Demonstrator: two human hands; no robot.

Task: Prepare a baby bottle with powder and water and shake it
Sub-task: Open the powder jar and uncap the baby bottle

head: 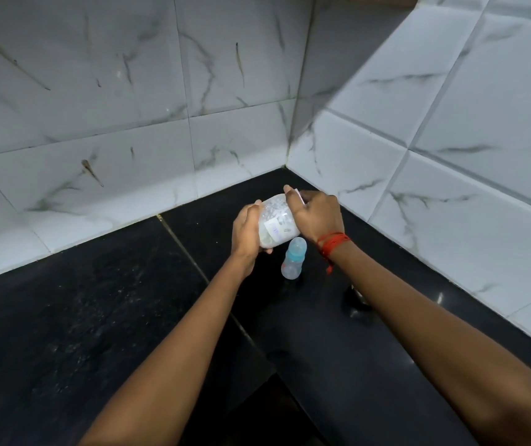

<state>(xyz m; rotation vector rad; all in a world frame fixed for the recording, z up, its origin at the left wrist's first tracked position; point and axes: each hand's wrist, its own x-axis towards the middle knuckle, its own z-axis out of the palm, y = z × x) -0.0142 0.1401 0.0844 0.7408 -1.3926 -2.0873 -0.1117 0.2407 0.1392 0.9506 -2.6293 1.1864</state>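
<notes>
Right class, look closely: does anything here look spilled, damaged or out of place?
Pale specks dust the black counter at left, like spilled powder. Otherwise the baby bottle stands upright; both hands hold the tilted jar.

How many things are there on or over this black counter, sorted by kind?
Clear plastic jars, held tilted in both hands: 1
Baby bottles with a blue collar, standing on the counter: 1
Small dark objects on the counter, too dim to identify: 1
Hands: 2, left hand and right hand
Total: 5
</notes>
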